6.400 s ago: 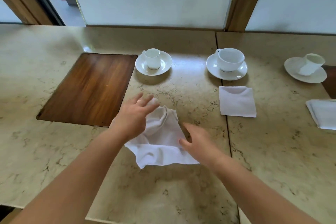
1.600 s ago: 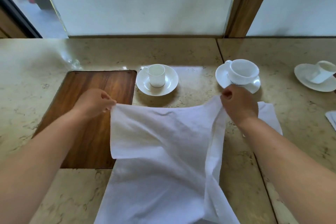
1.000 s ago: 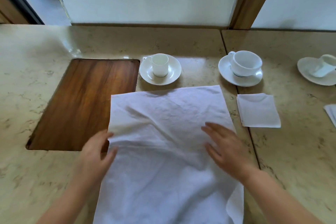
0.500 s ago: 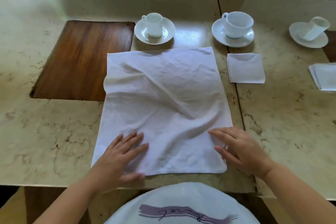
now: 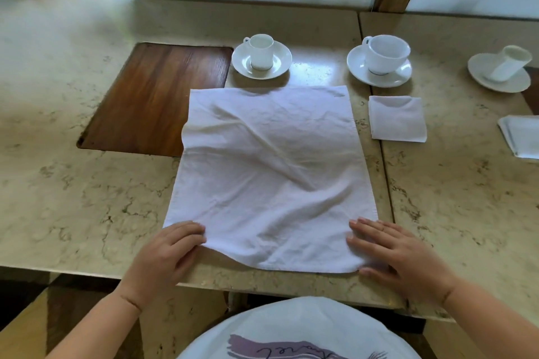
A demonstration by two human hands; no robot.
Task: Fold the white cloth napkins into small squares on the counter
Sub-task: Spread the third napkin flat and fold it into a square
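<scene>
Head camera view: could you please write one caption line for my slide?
Both hands, left hand and right hand, at the near corners of an unfolded white napkin on the counter.

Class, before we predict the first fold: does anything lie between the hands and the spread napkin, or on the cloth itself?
Nothing visible. The left hand grips the spread napkin at its near left corner; the right hand rests flat on the near right corner. No object lies on the cloth.
</scene>
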